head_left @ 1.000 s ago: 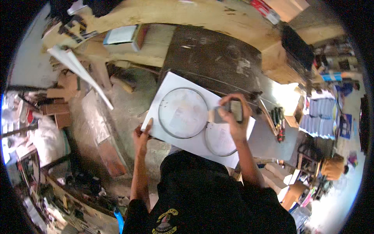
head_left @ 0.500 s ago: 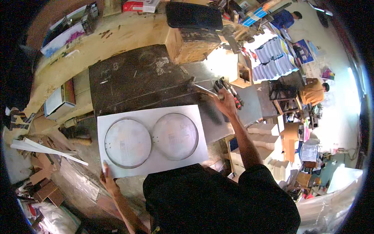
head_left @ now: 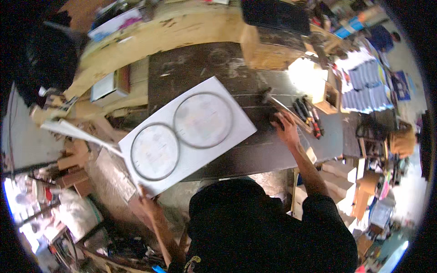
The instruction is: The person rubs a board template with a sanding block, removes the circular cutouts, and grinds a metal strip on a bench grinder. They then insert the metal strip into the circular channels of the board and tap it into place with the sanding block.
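Observation:
A white rectangular panel (head_left: 239, 129) with two large dark-rimmed circles in it lies slanted across the dark worktop (head_left: 195, 61), its near left part jutting past the edge. My left hand (head_left: 148, 202) grips the panel's near left corner, the thumb on top and the other fingers hidden. My right hand (head_left: 287, 128) hovers by the panel's right end, fingers apart and holding nothing. Just beyond it a hammer (head_left: 291, 113) rests on the worktop, head pointing away to the left. Beside the hammer are several hand tools (head_left: 307, 113) with dark and red handles.
A wooden box (head_left: 273, 48) with a black tray-like top (head_left: 275, 16) stands at the back. Far right are stacked white sheets (head_left: 366, 88) and a person in orange (head_left: 403, 141). White strips (head_left: 82, 134) stick out at left; white blocks (head_left: 337, 177) stand to my right.
The hammer has left my right hand and lies on the worktop. The panel has turned counterclockwise, its right end swinging away from me. The whole view has shifted.

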The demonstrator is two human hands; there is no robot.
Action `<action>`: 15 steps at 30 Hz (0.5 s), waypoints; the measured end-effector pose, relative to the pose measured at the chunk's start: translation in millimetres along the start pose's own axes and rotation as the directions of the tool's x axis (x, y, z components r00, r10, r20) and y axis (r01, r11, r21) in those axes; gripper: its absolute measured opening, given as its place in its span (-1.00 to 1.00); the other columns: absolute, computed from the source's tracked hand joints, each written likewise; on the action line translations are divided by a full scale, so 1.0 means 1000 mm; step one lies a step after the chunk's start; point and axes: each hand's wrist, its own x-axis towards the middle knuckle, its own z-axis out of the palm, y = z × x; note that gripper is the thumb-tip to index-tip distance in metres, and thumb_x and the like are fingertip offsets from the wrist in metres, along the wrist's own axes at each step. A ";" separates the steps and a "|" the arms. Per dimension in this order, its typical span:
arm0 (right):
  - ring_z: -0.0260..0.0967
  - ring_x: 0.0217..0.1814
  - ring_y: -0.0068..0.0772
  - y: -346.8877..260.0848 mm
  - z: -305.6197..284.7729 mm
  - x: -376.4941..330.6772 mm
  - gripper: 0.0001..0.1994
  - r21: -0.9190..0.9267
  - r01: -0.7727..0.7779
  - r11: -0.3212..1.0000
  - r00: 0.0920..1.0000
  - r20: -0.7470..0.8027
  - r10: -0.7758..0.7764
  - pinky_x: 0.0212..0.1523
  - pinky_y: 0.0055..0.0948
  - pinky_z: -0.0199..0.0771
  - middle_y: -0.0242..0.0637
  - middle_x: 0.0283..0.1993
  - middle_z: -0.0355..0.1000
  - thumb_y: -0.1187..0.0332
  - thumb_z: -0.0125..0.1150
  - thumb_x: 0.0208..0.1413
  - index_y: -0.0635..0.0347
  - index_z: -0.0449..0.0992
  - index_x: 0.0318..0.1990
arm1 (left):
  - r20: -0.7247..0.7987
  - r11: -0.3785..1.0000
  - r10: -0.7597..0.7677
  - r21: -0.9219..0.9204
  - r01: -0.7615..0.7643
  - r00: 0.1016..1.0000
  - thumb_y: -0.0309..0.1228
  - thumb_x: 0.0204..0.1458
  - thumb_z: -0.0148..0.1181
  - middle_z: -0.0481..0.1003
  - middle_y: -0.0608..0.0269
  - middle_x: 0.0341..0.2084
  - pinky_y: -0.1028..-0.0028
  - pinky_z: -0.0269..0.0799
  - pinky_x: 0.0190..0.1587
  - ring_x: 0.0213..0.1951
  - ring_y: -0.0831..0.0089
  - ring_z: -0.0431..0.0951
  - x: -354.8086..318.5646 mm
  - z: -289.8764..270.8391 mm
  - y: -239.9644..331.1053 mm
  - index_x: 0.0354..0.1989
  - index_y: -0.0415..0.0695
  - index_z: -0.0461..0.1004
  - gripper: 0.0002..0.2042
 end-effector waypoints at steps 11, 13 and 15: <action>0.31 0.12 0.02 -0.176 0.052 -0.024 -0.56 0.473 -0.211 0.855 0.924 0.382 0.017 0.16 -0.10 0.36 -0.11 0.03 0.39 0.21 0.35 0.07 0.06 0.47 0.11 | 0.417 0.930 0.340 -0.019 -0.366 0.843 -0.21 0.24 0.09 0.35 -0.05 0.03 0.16 0.67 -0.11 0.03 0.22 0.45 -0.062 0.118 -0.031 0.12 -0.45 0.25 -0.50; 0.36 0.06 -0.11 -0.161 0.017 -0.025 -0.59 0.269 -0.091 0.959 0.982 0.183 0.042 0.07 -0.19 0.40 -0.10 0.03 0.41 0.23 0.41 0.02 0.15 0.53 0.01 | 0.376 0.970 0.242 -0.129 -0.208 0.894 -0.25 0.25 0.08 0.35 -0.05 0.02 0.15 0.67 -0.10 0.04 0.23 0.46 -0.064 0.127 -0.036 0.10 -0.49 0.24 -0.52; 0.22 0.20 -0.05 -0.114 -0.005 -0.035 -0.44 -0.012 -0.071 0.997 0.997 -0.026 0.070 0.15 -0.07 0.30 -0.11 0.10 0.33 0.16 0.42 0.00 0.17 0.41 0.13 | 0.348 0.921 0.002 -0.367 0.134 0.938 -0.27 0.26 0.08 0.35 -0.05 0.02 0.15 0.67 -0.09 0.04 0.23 0.46 -0.071 0.133 -0.033 0.10 -0.51 0.24 -0.53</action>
